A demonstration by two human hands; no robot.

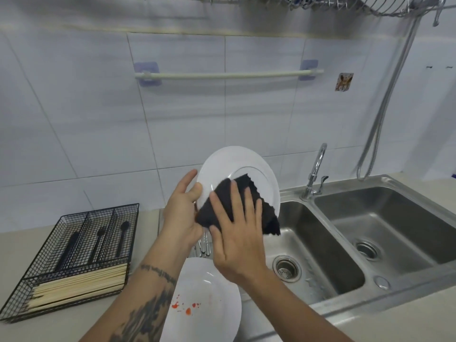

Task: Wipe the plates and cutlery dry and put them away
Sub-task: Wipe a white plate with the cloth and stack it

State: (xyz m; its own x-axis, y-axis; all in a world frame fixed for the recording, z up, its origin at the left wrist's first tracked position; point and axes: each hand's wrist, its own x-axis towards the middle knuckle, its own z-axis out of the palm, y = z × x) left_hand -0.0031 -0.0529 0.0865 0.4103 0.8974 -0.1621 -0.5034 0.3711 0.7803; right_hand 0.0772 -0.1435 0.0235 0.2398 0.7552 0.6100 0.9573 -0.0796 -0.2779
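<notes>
The white plate (232,166) stands tilted on edge at the centre of the frame, above the left basin of the steel sink (345,243), probably so that any drips fall into the basin rather than onto the counter. The left hand (181,213) grips it by the left rim, thumb curled over the front edge and fingers behind, which leaves the face free for wiping. The right hand (237,233) lies flat with fingers straight and spread, pressing a dark cloth (246,208) against the lower part of the plate's face; the broad, spread contact seems meant to cover much surface per stroke. Lower centre, a second plate (209,302) with reddish spots waits on the counter edge, and some metal cutlery (203,245) lies just beyond it, partly hidden by the arms. At lower left a black wire organiser (74,260) holds dark utensils and pale chopsticks (79,285), within reach for dried cutlery.
</notes>
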